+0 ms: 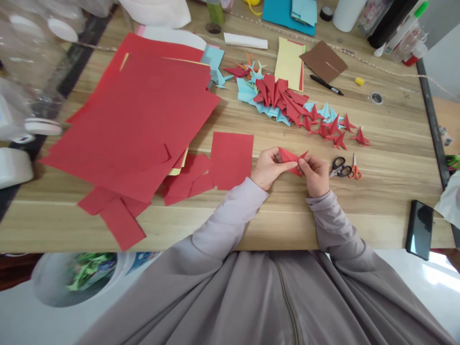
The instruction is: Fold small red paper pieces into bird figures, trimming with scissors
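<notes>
Between my two hands is a partly folded red origami crane [287, 155], with two points sticking up. My left hand [269, 167] is closed on its left side, thumb along the lower edge. My right hand [315, 174] pinches the right side between thumb and fingers. A red paper square [232, 160] lies left of my left hand. Black-handled scissors [339, 167] and small orange scissors [355, 170] rest just right of my right hand. Beyond my hands, several finished red cranes [333, 125] and a row of folded red pieces [275, 91] lie with light blue ones.
A big stack of red sheets [143, 105] covers the left of the table, with red offcuts [122, 223] near the front edge. A phone [419, 230] lies at the front right. Behind are yellow paper [289, 62], brown paper [323, 61] and a black pen [326, 85]. A bin [46, 282] stands below.
</notes>
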A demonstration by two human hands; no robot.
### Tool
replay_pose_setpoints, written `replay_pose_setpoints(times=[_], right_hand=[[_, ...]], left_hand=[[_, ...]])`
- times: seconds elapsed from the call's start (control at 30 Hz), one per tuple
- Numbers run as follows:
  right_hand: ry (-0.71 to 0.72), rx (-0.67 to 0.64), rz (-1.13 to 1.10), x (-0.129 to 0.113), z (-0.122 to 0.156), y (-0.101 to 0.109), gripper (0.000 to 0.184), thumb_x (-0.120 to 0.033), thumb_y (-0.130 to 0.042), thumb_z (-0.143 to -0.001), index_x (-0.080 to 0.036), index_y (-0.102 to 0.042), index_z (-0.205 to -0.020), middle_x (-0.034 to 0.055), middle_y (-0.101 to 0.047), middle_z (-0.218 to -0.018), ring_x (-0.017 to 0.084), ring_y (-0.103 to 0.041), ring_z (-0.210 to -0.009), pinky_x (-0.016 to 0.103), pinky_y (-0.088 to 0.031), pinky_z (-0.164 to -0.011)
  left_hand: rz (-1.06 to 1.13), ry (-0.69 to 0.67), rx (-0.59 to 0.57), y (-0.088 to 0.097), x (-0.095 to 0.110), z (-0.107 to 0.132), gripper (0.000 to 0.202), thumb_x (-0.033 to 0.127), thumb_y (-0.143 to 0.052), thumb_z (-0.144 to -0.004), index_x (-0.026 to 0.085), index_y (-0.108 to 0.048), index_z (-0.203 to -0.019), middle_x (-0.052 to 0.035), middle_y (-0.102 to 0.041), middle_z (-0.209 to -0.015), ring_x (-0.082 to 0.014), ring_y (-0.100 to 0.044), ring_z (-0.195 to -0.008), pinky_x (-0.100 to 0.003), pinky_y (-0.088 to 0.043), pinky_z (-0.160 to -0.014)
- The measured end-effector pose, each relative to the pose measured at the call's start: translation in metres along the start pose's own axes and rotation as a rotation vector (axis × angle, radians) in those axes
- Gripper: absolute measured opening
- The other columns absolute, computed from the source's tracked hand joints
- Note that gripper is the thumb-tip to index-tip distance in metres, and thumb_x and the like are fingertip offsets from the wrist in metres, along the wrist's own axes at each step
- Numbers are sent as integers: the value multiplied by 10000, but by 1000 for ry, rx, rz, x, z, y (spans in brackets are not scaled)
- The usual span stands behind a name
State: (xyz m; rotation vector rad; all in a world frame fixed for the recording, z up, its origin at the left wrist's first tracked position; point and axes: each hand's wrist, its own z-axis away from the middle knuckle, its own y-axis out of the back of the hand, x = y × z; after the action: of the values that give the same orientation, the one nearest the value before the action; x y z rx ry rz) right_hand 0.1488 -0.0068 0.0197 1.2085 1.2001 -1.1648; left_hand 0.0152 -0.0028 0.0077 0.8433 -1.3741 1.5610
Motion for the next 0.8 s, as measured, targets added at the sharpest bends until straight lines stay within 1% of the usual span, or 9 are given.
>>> replay_pose_setpoints(times=[0.07,0.27,0.4,0.5,0.57,0.67,0.8], right_hand=[[5,-12,3,-1,0,0,388,-515,-678,-722,-173,-554,-584,-36,-507,-506,73,-409,-479,232,-331,-466],[23,-50,10,-1,0,-1,401,-532,-661,-737,-181,-545,-580,-30,-507,-504,85,-434,-488,247,-360,-492],[-4,-69,1,0,1,-2,409,-545,-670,-725,-182,-545,-584,-26,-531,-524,90,-457,-508,255,-376,-517],[-5,-63,1,0,1,-2,403,-529,-696,-708,-182,-539,-579,-31,-521,-516,83,-437,-492,253,-358,-505],[1,-72,-13,1,1,-2,405,-528,-707,-699,-185,-529,-575,-36,-508,-503,82,-423,-480,251,-351,-493],[-16,-109,-86,2,0,-1,407,-515,-725,-688,-192,-511,-563,-37,-507,-498,85,-428,-482,247,-365,-492],[-124,-150,-210,5,-1,2,362,-470,-768,-653,-185,-556,-584,-26,-558,-544,88,-471,-511,234,-387,-501]], left_hand=[[-11,-12,10,-1,1,1,319,267,-843,-504,131,-641,-711,-15,-694,-708,-144,-635,-661,-292,-495,-684],[-24,-19,56,0,1,0,322,273,-839,-504,134,-624,-700,-9,-685,-683,-144,-630,-639,-293,-495,-665],[19,-15,54,0,0,-1,329,262,-835,-509,132,-624,-726,-20,-696,-726,-153,-646,-670,-312,-511,-702],[31,-10,47,0,1,0,339,253,-840,-503,132,-630,-739,-26,-703,-739,-158,-653,-682,-321,-521,-717],[34,-5,32,1,3,0,339,257,-845,-500,133,-632,-732,-26,-702,-729,-159,-654,-676,-323,-528,-714],[72,34,-27,2,6,1,334,271,-848,-504,132,-638,-723,-25,-697,-699,-159,-654,-651,-326,-536,-699],[133,103,-99,3,12,2,335,255,-855,-504,119,-650,-732,-20,-684,-659,-152,-650,-615,-323,-536,-684]])
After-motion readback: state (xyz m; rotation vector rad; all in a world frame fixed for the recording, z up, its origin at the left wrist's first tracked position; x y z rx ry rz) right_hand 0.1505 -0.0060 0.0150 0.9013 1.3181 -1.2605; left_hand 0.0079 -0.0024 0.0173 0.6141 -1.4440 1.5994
